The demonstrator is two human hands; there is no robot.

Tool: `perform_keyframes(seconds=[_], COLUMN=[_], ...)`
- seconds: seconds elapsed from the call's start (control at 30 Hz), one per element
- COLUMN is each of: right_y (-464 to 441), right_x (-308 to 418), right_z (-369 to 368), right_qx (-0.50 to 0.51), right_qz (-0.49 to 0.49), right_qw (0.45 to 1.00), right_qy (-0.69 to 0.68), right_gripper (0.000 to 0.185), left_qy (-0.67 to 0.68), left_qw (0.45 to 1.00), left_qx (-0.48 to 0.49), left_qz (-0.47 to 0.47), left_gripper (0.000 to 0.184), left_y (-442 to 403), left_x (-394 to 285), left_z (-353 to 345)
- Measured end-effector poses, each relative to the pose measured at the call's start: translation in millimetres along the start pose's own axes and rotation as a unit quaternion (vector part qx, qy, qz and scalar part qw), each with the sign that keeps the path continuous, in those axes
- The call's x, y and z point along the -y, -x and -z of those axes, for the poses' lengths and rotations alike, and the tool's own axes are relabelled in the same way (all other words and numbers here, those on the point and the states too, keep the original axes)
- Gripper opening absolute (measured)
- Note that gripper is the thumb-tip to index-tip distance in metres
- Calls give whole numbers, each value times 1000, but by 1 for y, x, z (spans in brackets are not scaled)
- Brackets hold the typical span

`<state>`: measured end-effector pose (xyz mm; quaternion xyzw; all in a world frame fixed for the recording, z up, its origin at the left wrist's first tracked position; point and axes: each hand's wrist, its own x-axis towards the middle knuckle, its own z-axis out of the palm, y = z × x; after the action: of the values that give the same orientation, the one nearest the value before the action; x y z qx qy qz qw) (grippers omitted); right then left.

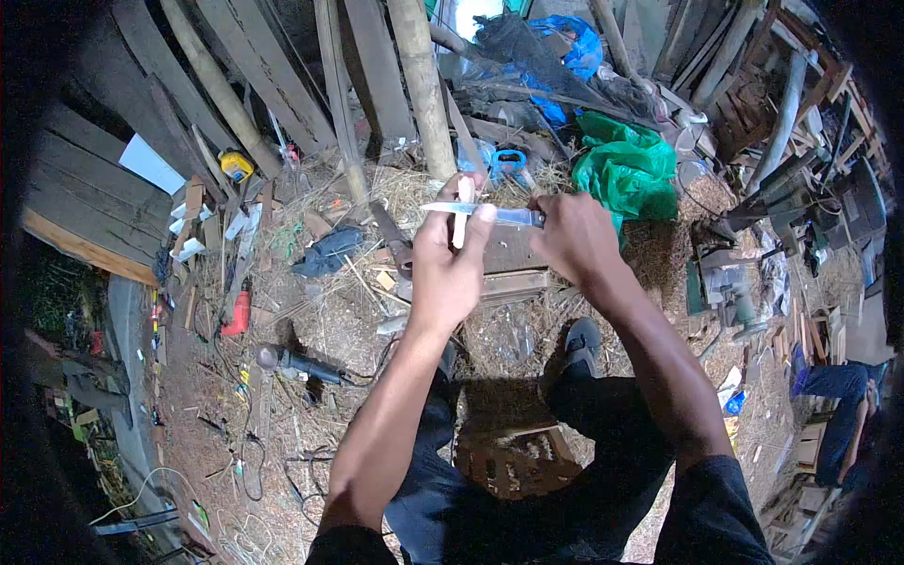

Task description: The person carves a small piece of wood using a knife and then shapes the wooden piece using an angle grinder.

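Observation:
A small pale stick of wood [461, 229] is upright in my left hand [447, 273], pinched between the fingers and thumb. My right hand [576, 235] is closed round the dark handle of a knife [513, 216]. The knife's blade points left and crosses the stick, with my left thumb against the blade. Below my hands, near my feet, lies a dark wooden board [513, 252].
A green plastic sheet [626, 169] lies ahead on the right. On the left are a dark power tool [306, 364], a red object [237, 314] and cables. Wood pieces and shavings cover the ground. Another person [838, 386] sits at the far right.

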<state>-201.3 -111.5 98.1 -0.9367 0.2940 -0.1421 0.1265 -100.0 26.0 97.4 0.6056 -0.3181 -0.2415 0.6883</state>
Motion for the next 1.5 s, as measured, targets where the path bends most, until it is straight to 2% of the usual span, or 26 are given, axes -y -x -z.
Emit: perform_keyframes(seconds=[0.1,0.13,0.2,0.23,0.37,0.4,0.47,0.53,0.67,0.77,0.87,0.97,1.0,1.1,1.2,1.27,1.37,1.4,1.5], right_y=[-2,-3,-6,-7,-8,-12,-12,-10,-3,1,8,15,17,15,17,17,17,15,10], right_x=[0,-1,-4,-5,-21,-23,-24,-12,-12,-32,-29,2,7,12,9,4,-10,-11,-24], right_z=[-5,-7,-7,-6,-21,-20,-18,-1,-9,-34,-45,-14,-9,-37,-32,-20,-19,-8,1], right_qx=[-2,-2,42,65,24,12,-21,7,23,19,6,57,76,-55,-35,29,35,58,97], right_qz=[2,6,5,5,-21,-45,-88,-77,-66,-61,-69,-78,-66,31,-20,-85,-38,-27,42], right_qw=[1000,1000,999,998,991,989,981,980,966,914,877,875,897,877,836,805,796,826,862], right_qy=[-9,-9,-11,-12,-129,-137,-170,-185,-250,-400,-476,-474,-431,-476,-548,-587,-603,-559,-496], right_gripper=[24,24,24,25,28,29,31,35,38,35,28,33,34,35,24,17,19,23,27], left_qy=[14,18,52,81,198,213,336,407,303,273,287,316,314,302,288,243,255,271,309], left_qw=[999,996,991,989,969,962,922,888,944,957,950,943,944,947,947,960,949,940,886], left_qx=[-19,-12,10,27,62,69,84,96,-2,-60,-74,-50,-44,-33,-32,-5,23,31,199], left_qz=[36,84,124,117,133,157,174,192,133,82,104,96,94,101,138,136,183,207,282], left_gripper=[40,40,42,44,49,43,39,34,28,25,24,23,23,21,17,21,36,44,65], left_y=[-5,-2,-1,-2,-8,-10,-13,-17,-20,-20,-19,-17,-16,-10,-6,-4,1,1,-1], left_x=[4,-5,-11,-10,-2,-1,-1,3,12,16,10,7,6,8,10,5,-12,-16,-19], left_z=[2,2,4,5,10,13,16,21,20,18,18,17,16,12,11,12,16,19,38])
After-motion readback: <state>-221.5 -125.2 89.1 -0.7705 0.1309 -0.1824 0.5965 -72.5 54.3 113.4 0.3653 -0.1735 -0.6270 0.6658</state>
